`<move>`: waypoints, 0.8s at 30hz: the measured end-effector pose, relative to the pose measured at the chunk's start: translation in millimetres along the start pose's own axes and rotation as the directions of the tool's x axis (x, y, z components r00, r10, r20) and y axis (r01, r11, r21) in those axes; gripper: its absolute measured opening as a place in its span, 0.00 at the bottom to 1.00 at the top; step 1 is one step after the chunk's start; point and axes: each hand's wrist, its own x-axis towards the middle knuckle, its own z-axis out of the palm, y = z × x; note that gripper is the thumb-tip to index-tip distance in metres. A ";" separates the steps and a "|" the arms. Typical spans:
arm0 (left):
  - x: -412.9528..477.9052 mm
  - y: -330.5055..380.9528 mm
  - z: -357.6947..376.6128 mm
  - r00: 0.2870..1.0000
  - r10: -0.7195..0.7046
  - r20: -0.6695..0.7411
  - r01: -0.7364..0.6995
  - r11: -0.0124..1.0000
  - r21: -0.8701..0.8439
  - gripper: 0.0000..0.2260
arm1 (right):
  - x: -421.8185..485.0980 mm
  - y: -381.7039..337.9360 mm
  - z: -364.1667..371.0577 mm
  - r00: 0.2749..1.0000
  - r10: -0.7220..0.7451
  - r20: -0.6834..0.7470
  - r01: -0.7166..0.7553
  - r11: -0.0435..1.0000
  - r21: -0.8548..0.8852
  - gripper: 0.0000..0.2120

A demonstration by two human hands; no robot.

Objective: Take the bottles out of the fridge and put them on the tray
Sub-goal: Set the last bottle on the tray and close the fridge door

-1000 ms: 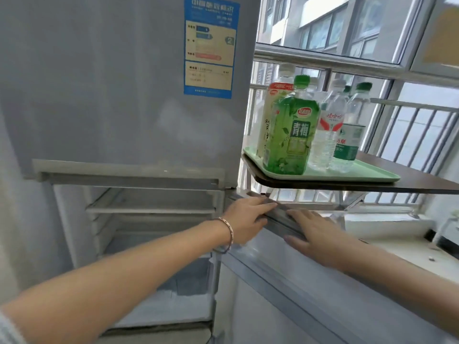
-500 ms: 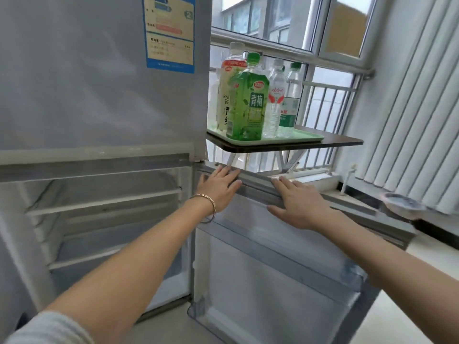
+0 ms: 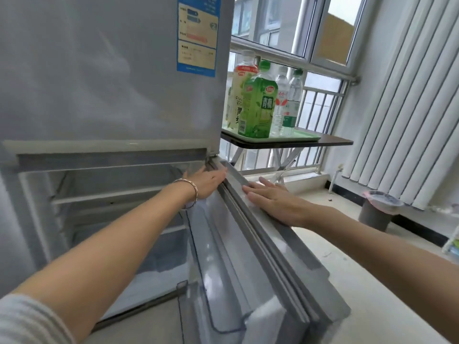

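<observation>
We have both hands flat on the open lower fridge door (image 3: 250,256), left hand (image 3: 207,181) at its top inner edge, right hand (image 3: 273,199) on the outer face, neither grip holding anything, likely to swing it shut. Beyond, the bottles (image 3: 258,105) stand together on the tray (image 3: 304,137) on the table (image 3: 335,143).

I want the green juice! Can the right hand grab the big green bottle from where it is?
Probably yes. The right hand lies flat and empty on the open fridge door, and the green bottle stands at the tray's near edge, up and ahead, with nothing between.
</observation>
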 end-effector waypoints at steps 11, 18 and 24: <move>-143.7 -61.4 -57.6 0.988 -0.094 0.124 0.105 0.991 -0.083 0.27 | 69.0 -67.8 65.5 0.915 -0.319 -0.247 0.345 0.936 0.070 0.33; -178.3 -126.3 -67.1 0.939 -0.339 0.056 0.312 0.910 0.273 0.29 | 133.1 -129.4 109.3 0.868 -0.364 -0.337 0.371 0.927 -0.046 0.36; -155.9 -198.4 -54.0 0.927 -0.181 -0.328 0.339 0.776 0.531 0.29 | 175.6 -151.0 134.4 0.848 -0.350 -0.399 0.313 0.937 -0.158 0.37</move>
